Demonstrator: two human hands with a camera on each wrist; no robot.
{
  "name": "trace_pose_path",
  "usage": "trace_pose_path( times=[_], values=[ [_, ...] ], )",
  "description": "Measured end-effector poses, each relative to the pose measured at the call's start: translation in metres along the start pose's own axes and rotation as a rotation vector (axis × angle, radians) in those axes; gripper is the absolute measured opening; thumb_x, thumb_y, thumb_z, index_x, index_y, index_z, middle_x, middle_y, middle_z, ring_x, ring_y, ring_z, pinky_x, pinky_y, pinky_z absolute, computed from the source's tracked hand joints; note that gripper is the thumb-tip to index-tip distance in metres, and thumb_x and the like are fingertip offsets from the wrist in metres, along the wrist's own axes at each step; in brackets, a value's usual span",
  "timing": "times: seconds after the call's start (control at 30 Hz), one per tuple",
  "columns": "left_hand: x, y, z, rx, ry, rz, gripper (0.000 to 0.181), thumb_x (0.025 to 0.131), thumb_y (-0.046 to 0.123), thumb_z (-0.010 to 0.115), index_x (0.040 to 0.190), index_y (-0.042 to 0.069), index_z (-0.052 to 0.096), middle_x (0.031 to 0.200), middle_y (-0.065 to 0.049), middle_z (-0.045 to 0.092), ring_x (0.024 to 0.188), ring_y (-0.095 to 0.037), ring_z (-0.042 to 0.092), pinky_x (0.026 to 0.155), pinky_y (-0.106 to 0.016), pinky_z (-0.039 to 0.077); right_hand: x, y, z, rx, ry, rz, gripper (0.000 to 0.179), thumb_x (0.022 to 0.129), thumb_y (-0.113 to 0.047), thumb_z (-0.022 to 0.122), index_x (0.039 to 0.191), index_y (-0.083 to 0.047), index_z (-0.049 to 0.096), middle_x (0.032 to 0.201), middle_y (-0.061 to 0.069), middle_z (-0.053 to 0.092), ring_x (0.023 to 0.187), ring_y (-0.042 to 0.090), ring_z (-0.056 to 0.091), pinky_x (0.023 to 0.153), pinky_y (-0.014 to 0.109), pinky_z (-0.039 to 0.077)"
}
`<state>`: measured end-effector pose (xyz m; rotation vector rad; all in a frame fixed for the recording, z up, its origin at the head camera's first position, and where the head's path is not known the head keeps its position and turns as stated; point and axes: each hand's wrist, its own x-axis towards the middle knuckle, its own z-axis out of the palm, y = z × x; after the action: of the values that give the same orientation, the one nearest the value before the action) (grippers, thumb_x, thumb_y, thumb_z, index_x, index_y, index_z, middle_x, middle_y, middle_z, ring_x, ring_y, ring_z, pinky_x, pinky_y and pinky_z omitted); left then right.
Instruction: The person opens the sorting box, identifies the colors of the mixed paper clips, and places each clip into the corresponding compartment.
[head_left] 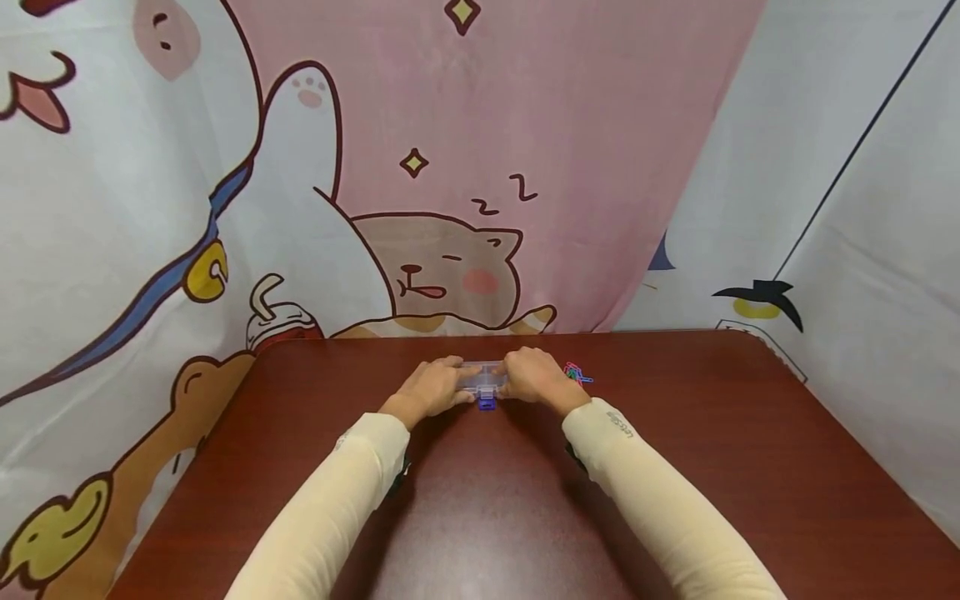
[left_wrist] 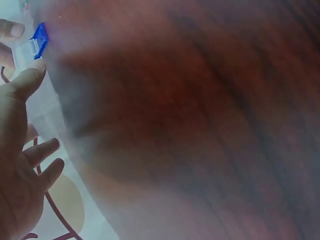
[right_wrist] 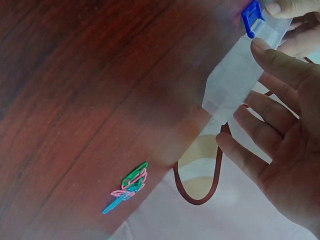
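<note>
A clear plastic box with a blue latch is held between both hands near the table's far edge. My left hand grips its left side, the thumb by the latch and the other fingers over the top and far side. On the right side, my right hand holds the box with its thumb near the latch and its fingers behind. The latch juts out from the front wall, between the two thumbs. Fingers cover part of the lid.
A small pile of coloured paper clips, pink, green and blue, lies on the brown table just right of my right hand. A printed cartoon cloth hangs behind the table's far edge.
</note>
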<state>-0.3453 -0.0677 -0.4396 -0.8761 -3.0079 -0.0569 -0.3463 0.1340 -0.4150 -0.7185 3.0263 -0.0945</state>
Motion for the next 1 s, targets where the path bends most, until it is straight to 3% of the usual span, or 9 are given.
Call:
trace_pose_path(
  times=[0.1, 0.3, 0.4, 0.57, 0.8, 1.0],
  values=[
    [-0.0015, -0.0013, 0.0031, -0.044, 0.023, -0.016, 0.059, 0.091, 0.047, 0.064, 0.145, 0.033, 0.047, 0.14, -0.011, 0.05, 0.112, -0.026, 0.06, 0.096, -0.042, 0.049, 0.0008, -0.0004, -0.0006, 0.01, -0.017, -0.003, 0.042, 0.081, -0.037, 0.079, 0.119, -0.021, 0.072, 0.121, 0.003, 0.069, 0.102, 0.024, 0.065, 0.087, 0.043, 0.053],
    [-0.0027, -0.0012, 0.0065, -0.132, 0.027, -0.039, 0.061, 0.089, 0.045, 0.067, 0.145, 0.033, 0.047, 0.142, -0.017, 0.048, 0.117, -0.03, 0.058, 0.1, -0.044, 0.047, -0.0002, 0.0003, -0.0002, 0.023, -0.026, -0.021, 0.04, 0.081, -0.036, 0.079, 0.117, -0.02, 0.074, 0.12, 0.003, 0.069, 0.105, 0.025, 0.065, 0.09, 0.044, 0.052],
    [-0.0013, -0.0005, 0.007, -0.152, 0.044, -0.04, 0.069, 0.088, 0.045, 0.069, 0.149, 0.03, 0.04, 0.139, -0.016, 0.05, 0.112, -0.029, 0.06, 0.098, -0.045, 0.048, -0.0001, 0.0019, -0.0008, 0.016, -0.019, -0.024, 0.038, 0.08, -0.035, 0.08, 0.115, -0.02, 0.075, 0.118, 0.001, 0.07, 0.103, 0.024, 0.066, 0.089, 0.044, 0.053],
    [0.0025, -0.0008, 0.0068, -0.207, 0.057, -0.077, 0.093, 0.085, 0.045, 0.073, 0.157, 0.023, 0.017, 0.143, -0.015, 0.047, 0.113, -0.028, 0.059, 0.099, -0.044, 0.047, 0.0008, 0.0027, -0.003, 0.01, -0.009, -0.021, 0.036, 0.079, -0.035, 0.08, 0.112, -0.021, 0.076, 0.116, -0.001, 0.071, 0.101, 0.023, 0.067, 0.087, 0.044, 0.054],
    [0.0017, -0.0027, 0.0077, -0.18, 0.028, -0.109, 0.102, 0.082, 0.049, 0.075, 0.157, 0.018, 0.013, 0.142, -0.015, 0.051, 0.114, -0.029, 0.06, 0.095, -0.044, 0.049, 0.001, 0.002, -0.0006, 0.115, -0.039, -0.047, 0.032, 0.08, -0.025, 0.081, 0.109, -0.011, 0.076, 0.124, 0.008, 0.067, 0.108, 0.025, 0.065, 0.093, 0.042, 0.051],
    [0.0009, -0.0046, 0.0098, -0.174, 0.025, -0.115, 0.099, 0.083, 0.052, 0.073, 0.157, 0.019, 0.015, 0.144, -0.013, 0.049, 0.117, -0.027, 0.059, 0.097, -0.043, 0.048, 0.0019, 0.0041, -0.0001, 0.136, -0.034, -0.046, 0.039, 0.08, -0.023, 0.081, 0.115, -0.01, 0.072, 0.11, 0.005, 0.071, 0.091, 0.018, 0.065, 0.088, 0.038, 0.053]
  ],
)
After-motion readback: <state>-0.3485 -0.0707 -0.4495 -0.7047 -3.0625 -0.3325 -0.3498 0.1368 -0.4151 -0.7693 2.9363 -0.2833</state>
